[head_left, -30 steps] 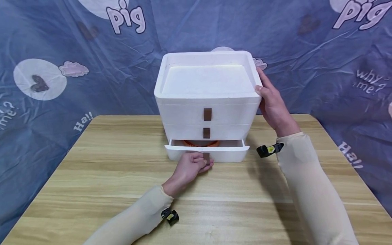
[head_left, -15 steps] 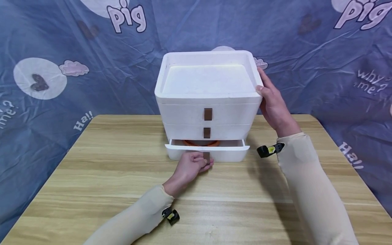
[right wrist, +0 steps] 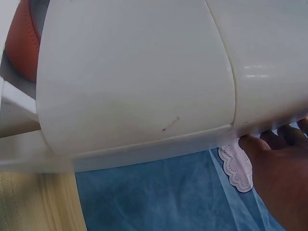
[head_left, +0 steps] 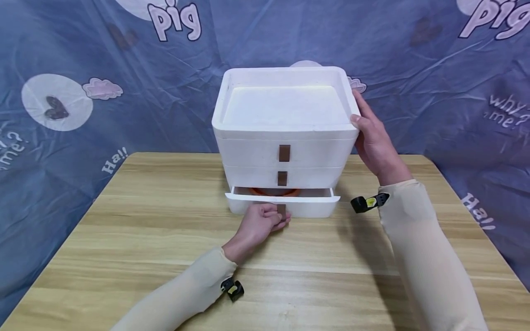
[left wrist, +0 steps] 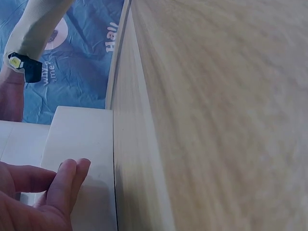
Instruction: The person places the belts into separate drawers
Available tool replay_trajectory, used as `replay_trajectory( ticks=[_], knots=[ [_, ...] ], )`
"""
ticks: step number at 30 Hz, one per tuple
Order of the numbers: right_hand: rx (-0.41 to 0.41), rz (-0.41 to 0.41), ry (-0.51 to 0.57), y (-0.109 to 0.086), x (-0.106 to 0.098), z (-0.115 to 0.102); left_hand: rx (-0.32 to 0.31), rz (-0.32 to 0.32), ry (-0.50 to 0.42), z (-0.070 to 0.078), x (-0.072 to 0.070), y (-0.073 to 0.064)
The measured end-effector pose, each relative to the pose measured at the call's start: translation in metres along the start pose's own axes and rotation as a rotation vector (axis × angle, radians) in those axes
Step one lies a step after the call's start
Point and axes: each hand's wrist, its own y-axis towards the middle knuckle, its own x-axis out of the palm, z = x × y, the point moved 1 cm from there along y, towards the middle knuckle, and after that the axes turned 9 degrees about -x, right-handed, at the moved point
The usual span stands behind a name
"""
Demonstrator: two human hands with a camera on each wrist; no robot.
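Observation:
A white drawer cabinet (head_left: 256, 154) stands at the back of the wooden table. Its bottom drawer (head_left: 308, 210) is pulled partly out. Inside that drawer shows the curved edge of an orange-brown item (head_left: 261, 191) with stitching (right wrist: 23, 45); the cabinet hides the rest. My left hand (head_left: 256, 226) pinches the brown pull tab (head_left: 281, 212) on the drawer's front. In the left wrist view its fingers lie close to the white drawer face (left wrist: 96, 144). My right hand (head_left: 377, 145) rests against the cabinet's upper right side, thumb at the rim and fingers along the wall (right wrist: 272, 144).
The two upper drawers, each with a brown tab (head_left: 284, 153), are closed. A shallow tray (head_left: 285, 108) forms the cabinet's top. Blue printed cloth (head_left: 165, 110) hangs directly behind the table. Bare wood table (head_left: 310, 276) lies in front and to both sides.

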Motion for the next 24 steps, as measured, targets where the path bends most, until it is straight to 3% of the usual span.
replay_trajectory(
  ticks=[24],
  knots=[
    [0.020,0.002,-0.022,-0.0004,0.0010,-0.0004,0.007,0.013,-0.008,-0.0005,0.0008,0.0012]
  ],
)
